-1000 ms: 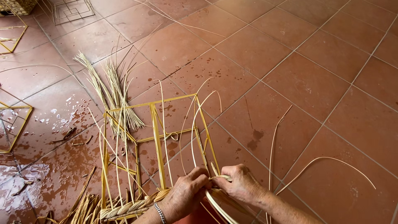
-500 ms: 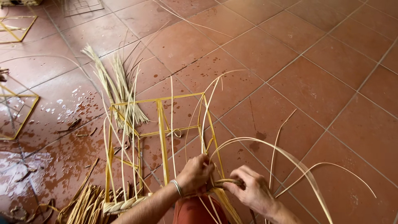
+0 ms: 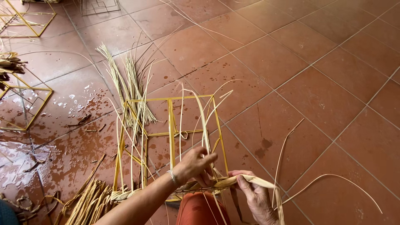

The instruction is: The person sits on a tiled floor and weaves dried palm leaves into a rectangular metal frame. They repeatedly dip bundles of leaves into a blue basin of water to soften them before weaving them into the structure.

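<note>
The yellow frame [image 3: 171, 121] stands near centre on the tiled floor [image 3: 316, 96], its long axis running near to far. The left hand [image 3: 195, 164] pinches upright straw strands [image 3: 203, 121] at the frame's near edge. The right hand [image 3: 257, 199] grips a flat straw band [image 3: 246, 180] lying left to right.

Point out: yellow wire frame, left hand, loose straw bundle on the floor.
yellow wire frame [image 3: 171, 121], head view, centre upright bar.
left hand [image 3: 196, 164], head view, back of hand.
loose straw bundle [image 3: 131, 89], head view, mid-stalks.
</note>
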